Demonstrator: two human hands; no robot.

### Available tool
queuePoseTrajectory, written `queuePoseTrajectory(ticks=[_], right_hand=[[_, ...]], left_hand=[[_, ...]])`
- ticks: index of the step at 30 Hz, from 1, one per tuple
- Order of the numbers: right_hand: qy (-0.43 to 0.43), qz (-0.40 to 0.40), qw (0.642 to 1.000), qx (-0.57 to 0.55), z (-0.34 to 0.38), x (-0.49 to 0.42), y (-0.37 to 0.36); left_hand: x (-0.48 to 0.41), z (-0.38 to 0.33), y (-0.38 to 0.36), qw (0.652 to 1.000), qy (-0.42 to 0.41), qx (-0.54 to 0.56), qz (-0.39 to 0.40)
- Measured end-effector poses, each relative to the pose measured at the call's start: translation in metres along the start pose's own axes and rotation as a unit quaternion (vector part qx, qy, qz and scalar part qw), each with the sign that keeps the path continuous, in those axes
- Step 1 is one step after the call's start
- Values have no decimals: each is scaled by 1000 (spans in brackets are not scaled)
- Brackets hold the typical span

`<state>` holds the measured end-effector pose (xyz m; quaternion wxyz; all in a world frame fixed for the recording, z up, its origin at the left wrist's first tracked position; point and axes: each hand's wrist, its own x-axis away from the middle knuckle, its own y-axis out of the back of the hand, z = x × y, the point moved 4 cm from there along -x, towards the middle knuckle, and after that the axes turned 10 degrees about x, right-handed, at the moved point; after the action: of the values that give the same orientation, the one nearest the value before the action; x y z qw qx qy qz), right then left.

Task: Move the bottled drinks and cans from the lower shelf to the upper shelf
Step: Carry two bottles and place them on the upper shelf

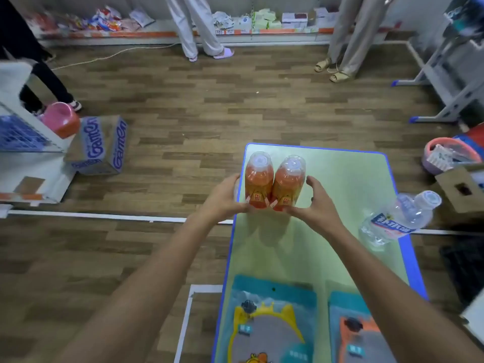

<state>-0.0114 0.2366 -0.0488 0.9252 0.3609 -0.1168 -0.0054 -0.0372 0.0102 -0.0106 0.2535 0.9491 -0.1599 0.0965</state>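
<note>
My left hand point(225, 197) is curled round the left orange bottle point(258, 182), with my thumb at the front near the bottom. My right hand point(317, 203) is curled round the right orange bottle point(288, 184) from the other side. The two bottles stand up straight and touch each other, near the far left corner of the surface point(348, 179). They are clear, smooth plastic with round tops and pale caps, and the drink inside is orange. Each one has an orange label with a small square sign that I cannot read.

The surface is flat and pale green with a blue edge. At its right edge a clear water bottle point(400, 218) is tipped over to one side. It is bumpy plastic, and its blue and white label is too blurry to read.

Close to me lie a shiny yellow packet point(272, 323) and an orange packet point(358, 331).

Far to the left, on the wooden floor point(209, 113), sits a brown cardboard box point(99, 145) with "Gamen" in big purple letters.
</note>
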Motion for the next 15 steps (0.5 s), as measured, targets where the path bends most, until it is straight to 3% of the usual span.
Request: queuePoseTrajectory(ticks=[7, 15], right_hand=[[29, -2, 988, -153, 0, -25, -15], [8, -1, 986, -168, 8, -27, -18]], left_hand=[[-40, 27, -26, 981, -38, 190, 16], [-51, 26, -29, 971, -1, 236, -30]])
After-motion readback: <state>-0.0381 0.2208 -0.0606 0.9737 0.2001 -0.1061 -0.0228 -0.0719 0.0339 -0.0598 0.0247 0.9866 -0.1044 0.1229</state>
